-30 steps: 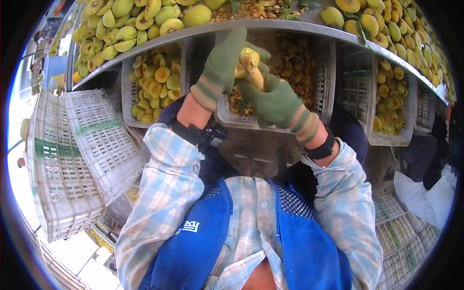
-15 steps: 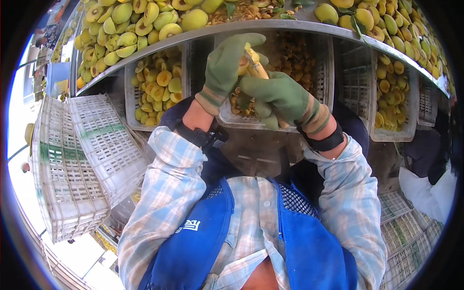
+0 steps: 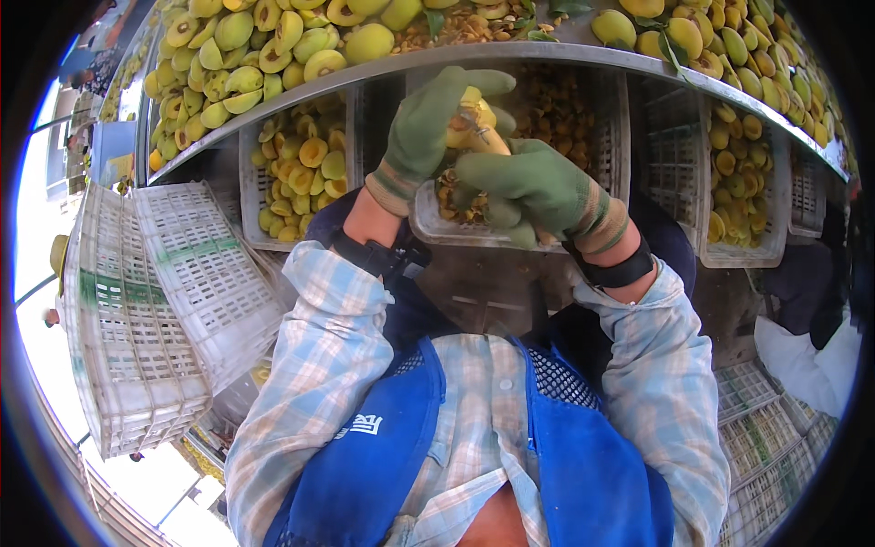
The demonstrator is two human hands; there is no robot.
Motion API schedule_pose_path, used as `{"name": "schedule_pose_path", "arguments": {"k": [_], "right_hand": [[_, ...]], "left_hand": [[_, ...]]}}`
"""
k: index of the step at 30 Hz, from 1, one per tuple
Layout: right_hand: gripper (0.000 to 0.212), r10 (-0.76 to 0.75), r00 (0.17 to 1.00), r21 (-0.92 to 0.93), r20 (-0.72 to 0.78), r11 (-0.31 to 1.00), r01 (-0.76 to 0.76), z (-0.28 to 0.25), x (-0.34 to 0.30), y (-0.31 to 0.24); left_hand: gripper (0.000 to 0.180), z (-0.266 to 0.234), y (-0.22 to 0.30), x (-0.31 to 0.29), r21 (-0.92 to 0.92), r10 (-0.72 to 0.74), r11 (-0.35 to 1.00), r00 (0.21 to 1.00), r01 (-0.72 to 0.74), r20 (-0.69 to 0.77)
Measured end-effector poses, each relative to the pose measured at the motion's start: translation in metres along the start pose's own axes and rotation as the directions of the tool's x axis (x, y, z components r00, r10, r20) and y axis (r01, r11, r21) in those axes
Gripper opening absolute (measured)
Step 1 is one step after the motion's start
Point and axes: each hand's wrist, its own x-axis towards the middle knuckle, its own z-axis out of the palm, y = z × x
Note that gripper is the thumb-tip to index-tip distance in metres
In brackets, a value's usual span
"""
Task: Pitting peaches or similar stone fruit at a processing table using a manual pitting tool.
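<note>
Both hands wear green gloves and meet above a crate (image 3: 622,137) of brown pits and scraps (image 3: 556,109). My left hand (image 3: 424,128) is closed around a yellow stone fruit, apricot- or peach-like (image 3: 473,98). Gripped in my right hand (image 3: 538,187) is a pitting tool with a pale yellow handle (image 3: 490,140); its metal end is at the fruit. Fingers partly cover both the fruit and the tool, so how deep the tip sits cannot be told.
A metal-edged table (image 3: 383,64) piled with yellow-green fruit (image 3: 232,32) curves across the far side. Below it, crates of halved fruit stand at left (image 3: 301,169) and right (image 3: 738,173). White plastic crates (image 3: 205,273) lean at my left, and a white sack (image 3: 807,360) lies at right.
My left hand and the fruit have shifted slightly right, and the tool's handle lies a little lower. Both hands keep their hold.
</note>
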Motion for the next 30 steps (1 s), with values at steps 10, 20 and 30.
{"name": "schedule_pose_path", "arguments": {"k": [10,20,30], "right_hand": [[0.027,-0.068,0.975,0.254,0.21,0.967,0.012,0.003,-0.008,-0.003],[0.027,-0.093,0.961,0.243,0.262,0.97,0.028,-0.002,-0.006,-0.001],[0.034,-0.061,0.993,-0.087,-0.105,0.995,0.052,0.023,-0.006,0.003]], "left_hand": [[0.044,0.009,0.008,-0.009,-0.406,-0.013,0.914,0.999,-0.009,-0.051],[0.047,0.014,0.009,-0.009,-0.236,0.054,0.967,0.983,-0.095,-0.178],[0.052,0.011,0.008,-0.008,-0.665,-0.075,0.742,0.996,0.088,0.048]]}}
